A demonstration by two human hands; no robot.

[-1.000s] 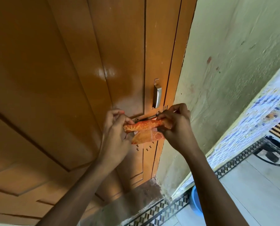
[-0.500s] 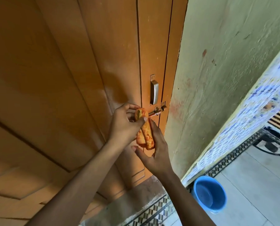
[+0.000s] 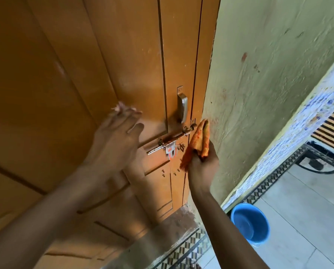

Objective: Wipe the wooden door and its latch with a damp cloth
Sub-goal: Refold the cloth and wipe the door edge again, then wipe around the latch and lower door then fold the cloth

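blue bucket (image 3: 250, 224) on tiled floor (image 3: 298, 220); beside green wall (image 3: 269, 74)

Rough pale green plaster wall (image 3: 269, 84), patterned tile border (image 3: 279, 171), grey tiled floor (image 3: 308, 220), blue bucket (image 3: 249, 224) by the wall

Two bare forearms in view, no sleeves anywhere along visible length. Left hand (image 3: 111, 142) blurred, so fine detail unreadable; nails at fingers (image 3: 121, 109) pale and short, as far as blur allows. No ring, watch, bracelet or glove visible on left hand. Right hand (image 3: 202, 167) likewise bare: no jewellery at wrist, no glove. Right forearm slim, bare down to frame's lower edge. Left forearm broader in view, bare to frame's left edge.
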